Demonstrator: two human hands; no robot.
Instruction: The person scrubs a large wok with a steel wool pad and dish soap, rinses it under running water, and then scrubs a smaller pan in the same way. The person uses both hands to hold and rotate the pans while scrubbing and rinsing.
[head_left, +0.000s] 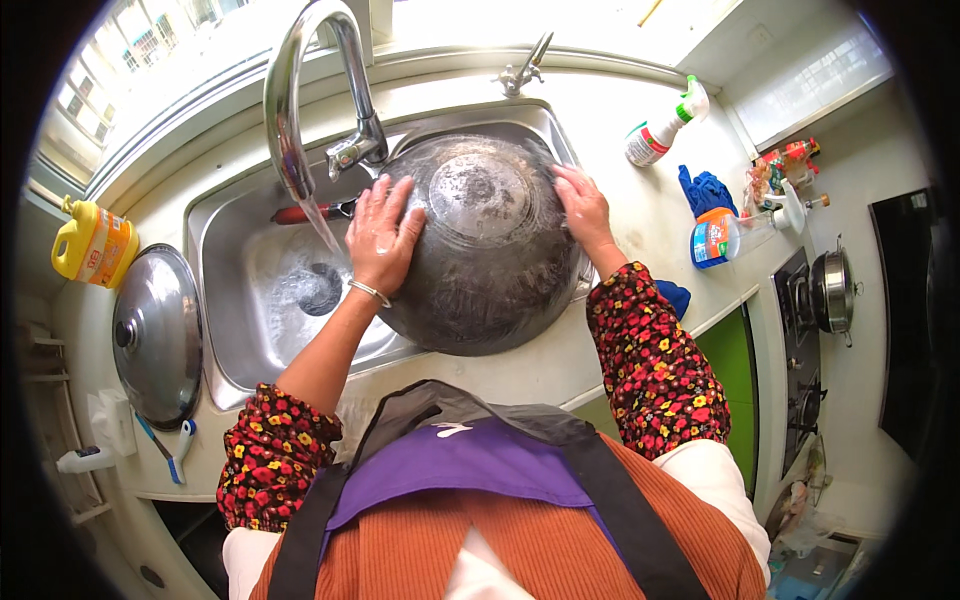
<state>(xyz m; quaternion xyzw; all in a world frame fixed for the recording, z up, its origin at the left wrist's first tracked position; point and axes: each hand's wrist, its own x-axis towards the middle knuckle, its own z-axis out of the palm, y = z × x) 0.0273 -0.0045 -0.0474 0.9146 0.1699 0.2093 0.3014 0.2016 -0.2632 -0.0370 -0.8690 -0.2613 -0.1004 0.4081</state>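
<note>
A dark metal wok (487, 292) lies bottom up across the right part of the steel sink (232, 300), its worn round base facing me. My left hand (382, 236) rests wet and palm down on the wok's left side, fingers spread. At the right edge is my right hand (585, 206), its fingertips against the metal and slightly blurred. Whether those fingers curl under the rim is hidden. A red handle (304, 215) with a dark metal end points at the wok; the join is covered. Water runs from the chrome faucet (289, 127) into the left basin, beside my left hand.
Left of the sink are a domed lid (161, 337), a yellow jug (96, 244) and brushes (176, 454). Rightward stand a spray bottle (664, 127), an orange-and-blue bottle (714, 238) and blue gloves (705, 191). A steel pot (831, 292) sits on the stove (795, 360).
</note>
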